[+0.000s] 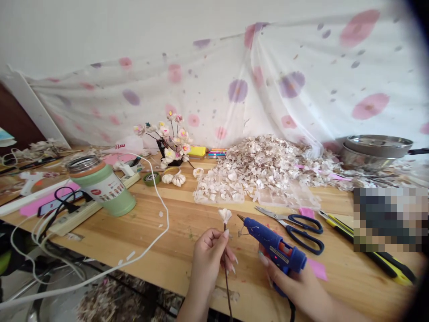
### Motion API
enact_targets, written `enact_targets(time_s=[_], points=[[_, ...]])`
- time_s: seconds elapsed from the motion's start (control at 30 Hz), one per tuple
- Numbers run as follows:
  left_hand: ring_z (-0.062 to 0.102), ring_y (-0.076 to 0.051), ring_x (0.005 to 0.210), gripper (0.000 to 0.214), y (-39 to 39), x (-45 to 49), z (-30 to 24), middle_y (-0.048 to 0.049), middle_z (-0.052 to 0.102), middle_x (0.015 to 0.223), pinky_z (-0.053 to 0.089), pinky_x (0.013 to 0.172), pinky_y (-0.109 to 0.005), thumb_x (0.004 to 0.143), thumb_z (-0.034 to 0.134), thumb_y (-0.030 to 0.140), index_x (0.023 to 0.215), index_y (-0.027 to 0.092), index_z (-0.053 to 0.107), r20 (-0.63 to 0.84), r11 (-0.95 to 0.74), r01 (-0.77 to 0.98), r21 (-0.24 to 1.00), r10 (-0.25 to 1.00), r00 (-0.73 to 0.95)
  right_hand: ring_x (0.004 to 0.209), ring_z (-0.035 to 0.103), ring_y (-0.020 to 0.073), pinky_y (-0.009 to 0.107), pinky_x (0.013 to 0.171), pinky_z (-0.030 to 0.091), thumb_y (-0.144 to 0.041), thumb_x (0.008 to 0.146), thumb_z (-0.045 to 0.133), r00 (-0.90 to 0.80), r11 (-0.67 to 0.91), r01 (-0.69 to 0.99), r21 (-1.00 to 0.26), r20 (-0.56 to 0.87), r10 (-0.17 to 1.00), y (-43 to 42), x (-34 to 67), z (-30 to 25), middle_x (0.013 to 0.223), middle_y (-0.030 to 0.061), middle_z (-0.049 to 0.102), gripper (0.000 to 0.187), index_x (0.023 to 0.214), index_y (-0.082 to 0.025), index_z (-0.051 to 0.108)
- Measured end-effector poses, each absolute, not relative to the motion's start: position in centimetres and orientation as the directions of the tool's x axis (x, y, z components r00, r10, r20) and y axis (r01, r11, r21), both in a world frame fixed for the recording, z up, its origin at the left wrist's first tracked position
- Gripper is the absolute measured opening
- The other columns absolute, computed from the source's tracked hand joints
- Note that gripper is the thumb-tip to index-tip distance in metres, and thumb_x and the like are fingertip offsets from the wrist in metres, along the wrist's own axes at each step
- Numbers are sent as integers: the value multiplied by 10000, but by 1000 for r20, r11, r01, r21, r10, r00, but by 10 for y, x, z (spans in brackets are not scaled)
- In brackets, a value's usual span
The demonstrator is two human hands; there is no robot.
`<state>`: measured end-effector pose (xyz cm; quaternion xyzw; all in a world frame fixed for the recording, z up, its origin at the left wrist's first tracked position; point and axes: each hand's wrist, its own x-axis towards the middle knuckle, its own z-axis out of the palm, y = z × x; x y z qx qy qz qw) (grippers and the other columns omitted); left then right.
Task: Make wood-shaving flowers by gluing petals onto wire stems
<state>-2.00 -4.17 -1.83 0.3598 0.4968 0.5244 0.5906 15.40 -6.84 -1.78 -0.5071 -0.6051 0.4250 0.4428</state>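
Two things I remotely grip by the desk's near edge (157, 268): a flower (225, 216), stem (227, 286) pinched in my left hand (214, 248), and a glue gun (273, 239), wrapped by my right hand (288, 277).

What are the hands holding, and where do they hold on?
The left hand pinches the thin brown stem just below its white flower. The right hand grips the blue glue gun by its handle.

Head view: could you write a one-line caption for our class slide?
Left hand holds a stemmed white flower, right hand a blue glue gun, before heaped pale petals.
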Motion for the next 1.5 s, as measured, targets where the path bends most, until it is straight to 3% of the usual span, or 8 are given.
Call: enact_targets(time_s=[0.27, 0.53, 0.8, 1.27, 1.5], points=[[339, -49, 206, 391, -43, -20, -23, 31, 528, 321, 167, 259, -129, 679, 675, 505, 625, 189, 451, -313, 301, -188, 935, 949, -37, 620, 552, 178, 280, 577, 486, -340, 848, 517, -187, 258, 426, -867, 195, 963, -69, 156, -24, 713, 42, 604, 159, 748, -217, 538], [317, -40, 200, 344, -43, -20, -23, 43, 505, 313, 182, 258, -129, 696, 636, 471, 620, 184, 462, -331, 325, -163, 932, 944, -11, 591, 550, 174, 272, 533, 464, -414, 769, 620, -224, 238, 564, -791, 131, 966, -71, 154, -33, 684, 25, 581, 226, 771, -224, 499], [328, -45, 201, 310, -44, -20, -24, 41, 507, 310, 204, 250, -129, 689, 618, 446, 622, 181, 473, -344, 340, -134, 931, 939, -7, 590, 548, 158, 260, 538, 460, -370, 793, 553, -235, 182, 579, -795, 51, 971, -71, 149, -23, 677, 15, 558, 187, 762, -204, 473], [320, -44, 195, 287, -44, -20, -24, 45, 504, 306, 213, 238, -127, 682, 613, 425, 619, 182, 474, -349, 347, -138, 928, 937, 6, 658, 561, 182, 303, 622, 478, -361, 776, 544, -227, 144, 596, -790, 7, 974, -73, 149, -24, 731, 31, 565, 181, 792, -197, 469], [326, -45, 196, 294, -42, -21, -26, 42, 510, 307, 209, 244, -125, 690, 626, 425, 633, 180, 475, -348, 346, -140, 928, 937, 9, 630, 556, 171, 287, 589, 468, -370, 785, 537, -222, 156, 603, -782, 23, 975, -72, 149, -20, 716, 23, 566, 181, 782, -200, 473]])
